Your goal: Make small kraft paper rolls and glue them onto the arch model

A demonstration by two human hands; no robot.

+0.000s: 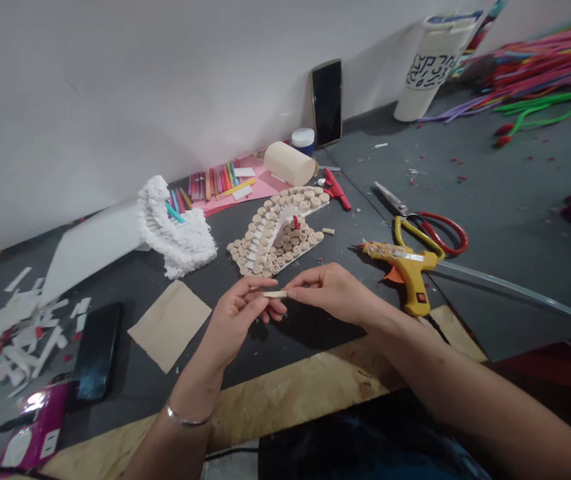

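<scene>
1. The left hand (238, 317), a silver bangle (188, 419) on its wrist, is nearly closed. Its thumb and fingertips (260, 303) pinch one end of a short pale stick (275, 294), which may be cork or wood.
2. The right hand (328, 291) is also narrowly closed, its fingertips (290, 282) meeting the stick's other end. The stick lies level between the two hands, held by both.
3. Just ahead of the hands sits a curved model built from cork discs (275, 233), with a loose cork piece (328, 231) lying beside it, nearer the right hand.
4. Beyond the right hand, a yellow hot glue gun (405, 270) lies on the dark work surface (310, 333), its nozzle pointing toward the model. Just past it are scissors with red and yellow handles (410, 217).
5. To the left of the left hand lie a square of brown paper (169, 325) and, farther out, a dark phone (98, 350).
6. Ahead and left of the hands stands a white fringed paper form (178, 233). Farther ahead, near the wall, are coloured pens on a pink sheet (245, 190) and a beige paper roll (289, 163).
</scene>
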